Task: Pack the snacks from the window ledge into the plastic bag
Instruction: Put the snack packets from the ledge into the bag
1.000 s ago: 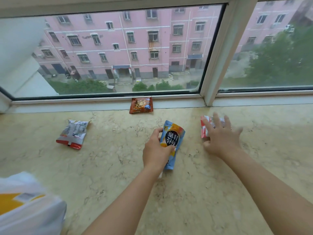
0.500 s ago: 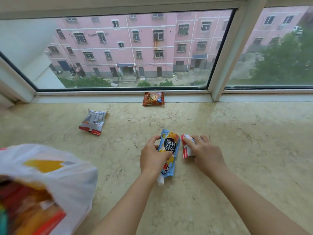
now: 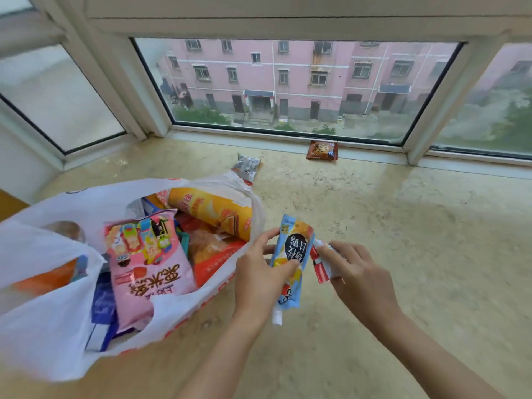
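Note:
My left hand point(image 3: 259, 279) grips a blue and orange spouted pouch point(image 3: 292, 254), held upright just right of the open white plastic bag point(image 3: 49, 335). My right hand point(image 3: 357, 276) holds a small red and white snack packet point(image 3: 319, 262) beside the pouch. The bag lies on the marble ledge point(image 3: 403, 240) at the left with several snacks in it, among them a pink packet point(image 3: 149, 272) and a yellow chip tube point(image 3: 213, 211). A silver packet point(image 3: 246, 168) lies behind the bag. An orange-brown cookie packet point(image 3: 321, 150) leans against the window frame.
White window frames point(image 3: 431, 110) run along the back and left of the ledge. Bare marble stretches to the right of my hands. A wooden surface point(image 3: 8, 203) shows at the far left edge.
Both hands have lifted their snacks off the ledge and carried them left toward the bag. The view has swung left, so the open bag now fills the left side.

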Demonstrator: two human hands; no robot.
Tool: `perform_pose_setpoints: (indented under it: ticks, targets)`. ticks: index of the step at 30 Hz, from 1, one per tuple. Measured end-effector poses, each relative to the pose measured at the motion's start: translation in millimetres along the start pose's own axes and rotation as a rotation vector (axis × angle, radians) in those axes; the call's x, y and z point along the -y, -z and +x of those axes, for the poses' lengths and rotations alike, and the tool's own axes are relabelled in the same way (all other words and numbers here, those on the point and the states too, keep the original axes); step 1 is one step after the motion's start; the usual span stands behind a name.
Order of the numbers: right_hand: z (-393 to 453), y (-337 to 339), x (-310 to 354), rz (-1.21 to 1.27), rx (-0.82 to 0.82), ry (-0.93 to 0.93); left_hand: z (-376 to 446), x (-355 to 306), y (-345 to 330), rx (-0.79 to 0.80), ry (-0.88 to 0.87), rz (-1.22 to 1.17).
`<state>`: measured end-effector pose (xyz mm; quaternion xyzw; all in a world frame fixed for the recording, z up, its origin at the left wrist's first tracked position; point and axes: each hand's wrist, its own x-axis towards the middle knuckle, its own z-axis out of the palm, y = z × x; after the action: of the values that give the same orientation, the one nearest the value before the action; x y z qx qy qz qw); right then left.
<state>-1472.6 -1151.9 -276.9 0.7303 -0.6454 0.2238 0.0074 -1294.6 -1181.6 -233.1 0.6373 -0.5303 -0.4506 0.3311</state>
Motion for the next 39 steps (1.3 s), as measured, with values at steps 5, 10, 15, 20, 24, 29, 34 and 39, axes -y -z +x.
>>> perform_pose_setpoints:
  ticks: [5,10,15,20,24,29,34,39]
  targets:
    - [0,20,61,0.041,-0.084,0.105,-30,-6,59,-0.067,-0.038,-0.057]
    - [4,29,115,0.008,-0.110,0.214,-45,-3,125,-0.151,-0.039,-0.032]
    - [25,21,165,0.037,-0.171,0.314,-17,-9,179,-0.279,-0.087,0.180]
    - [66,0,205,0.067,-0.208,0.257,35,-17,193,-0.213,-0.119,0.385]
    - [95,-34,217,0.101,-0.126,0.123,72,-6,201,-0.228,-0.107,0.521]
    - [96,-73,232,0.081,0.361,0.048,95,4,212,-0.119,-0.073,1.004]
    - [93,-79,229,0.033,0.397,0.029,101,2,211,-0.130,-0.182,1.153]
    - [91,-69,219,0.009,0.240,0.092,85,5,192,-0.239,-0.411,0.994]
